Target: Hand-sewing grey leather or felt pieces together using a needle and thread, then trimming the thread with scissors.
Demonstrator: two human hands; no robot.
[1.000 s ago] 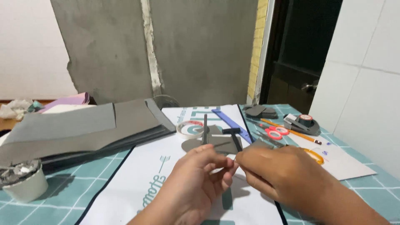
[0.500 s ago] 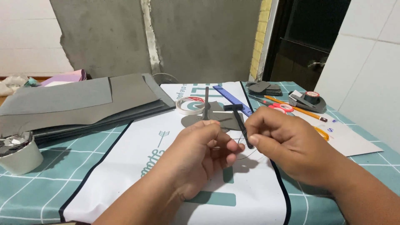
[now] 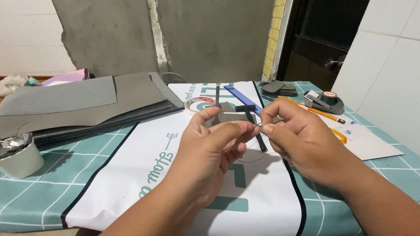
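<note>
Both hands have risen; left hand (image 3: pixel 210 146), right hand (image 3: pixel 297 140) fingers pinch one thin wire (image 3: pixel 257 126).

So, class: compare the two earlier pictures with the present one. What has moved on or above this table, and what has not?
Both hands rose from low over the white sheet and closer to the camera. The left hand and right hand keep their fingertips pinched together on something too small to identify. The grey sheet stack, tape roll, blue ruler, white cup and tape dispenser stayed put.
</note>
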